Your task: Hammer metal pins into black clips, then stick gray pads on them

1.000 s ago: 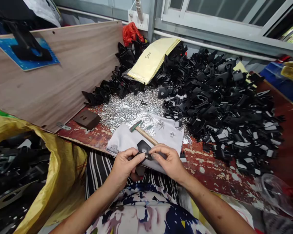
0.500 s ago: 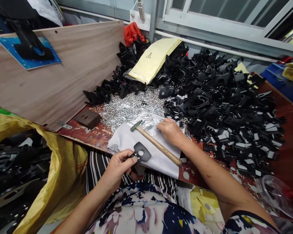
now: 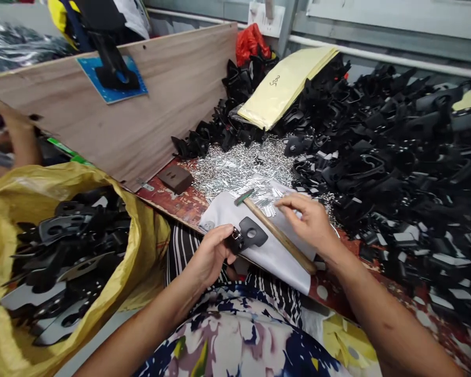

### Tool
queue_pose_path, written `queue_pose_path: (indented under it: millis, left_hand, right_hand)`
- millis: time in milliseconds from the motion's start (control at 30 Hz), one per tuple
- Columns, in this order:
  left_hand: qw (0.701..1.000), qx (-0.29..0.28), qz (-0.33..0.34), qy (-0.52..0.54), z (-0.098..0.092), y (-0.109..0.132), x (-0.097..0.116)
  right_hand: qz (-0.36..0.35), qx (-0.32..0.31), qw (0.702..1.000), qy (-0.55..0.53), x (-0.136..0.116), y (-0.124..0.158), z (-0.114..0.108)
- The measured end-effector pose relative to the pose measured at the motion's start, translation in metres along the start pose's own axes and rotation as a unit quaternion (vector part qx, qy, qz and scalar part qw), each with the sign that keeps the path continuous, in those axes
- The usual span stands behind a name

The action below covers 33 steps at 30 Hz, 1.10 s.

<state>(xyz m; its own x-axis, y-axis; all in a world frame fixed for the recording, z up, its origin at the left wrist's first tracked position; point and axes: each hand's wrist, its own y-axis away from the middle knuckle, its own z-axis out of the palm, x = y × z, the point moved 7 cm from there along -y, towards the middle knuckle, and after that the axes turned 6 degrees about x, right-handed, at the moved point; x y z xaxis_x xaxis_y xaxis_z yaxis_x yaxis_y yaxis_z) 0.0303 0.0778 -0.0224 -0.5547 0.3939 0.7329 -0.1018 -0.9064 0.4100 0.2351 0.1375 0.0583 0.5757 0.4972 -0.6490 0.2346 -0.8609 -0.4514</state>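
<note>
My left hand (image 3: 214, 254) grips a flat black plastic piece (image 3: 260, 238) with a round hole and a small metal fitting at its near end, held just above the cloth. My right hand (image 3: 308, 217) hovers by the pile of shiny metal pins (image 3: 255, 167), its thumb and forefinger pinched together. Anything between those fingertips is too small to make out. Between my hands, a hammer (image 3: 280, 233) with a wooden handle and a green-marked head lies on the pale grey cloth (image 3: 220, 209).
Many black plastic parts (image 3: 396, 157) are heaped on the right. A yellow sack (image 3: 145, 220) of black pieces stands at left. A wooden board (image 3: 172, 84), a brown block (image 3: 176, 179) and yellow sheets (image 3: 286, 86) sit farther back. Another person's arm (image 3: 19, 131) shows at far left.
My view has swung left, bringing the sack and another person's arm further in. My right hand has drawn back slightly from the pins. The left hand has turned the black piece.
</note>
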Motion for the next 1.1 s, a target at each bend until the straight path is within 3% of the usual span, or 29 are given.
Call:
queue_pose_path:
  millis: [100, 200, 433, 567, 667, 767, 967, 1100]
  left_hand:
    - [1.000, 0.008, -0.001, 0.001, 0.001, -0.003, -0.002]
    - [1.000, 0.007, -0.003, 0.019, 0.004, -0.004, -0.004]
    - [0.999, 0.003, 0.000, 0.049, 0.005, -0.001, -0.004]
    - [0.999, 0.009, 0.001, 0.048, 0.004, 0.001, -0.007]
    - [0.997, 0.030, 0.017, 0.068, 0.005, 0.002, -0.007]
    - [0.995, 0.055, 0.032, 0.082, 0.006, 0.004, -0.005]
    - [0.996, 0.003, 0.083, -0.017, 0.004, 0.017, 0.006]
    - [0.968, 0.058, 0.168, -0.175, -0.025, 0.033, 0.021]
  right_hand:
    - [-0.034, -0.016, 0.997, -0.072, -0.045, 0.020, 0.012]
    - [-0.061, 0.004, 0.993, -0.103, -0.073, 0.030, 0.025]
    - [-0.082, 0.020, 0.993, -0.088, -0.077, 0.027, 0.040]
    - [-0.159, 0.016, 0.987, 0.004, -0.095, 0.032, 0.043]
    - [-0.265, 0.020, 0.953, 0.148, -0.117, 0.043, 0.058]
    - [-0.314, 0.043, 0.919, 0.235, -0.128, 0.049, 0.068]
    - [-0.232, 0.023, 0.960, 0.151, -0.119, 0.037, 0.058]
    - [-0.187, -0.001, 0.979, 0.083, -0.103, 0.038, 0.056]
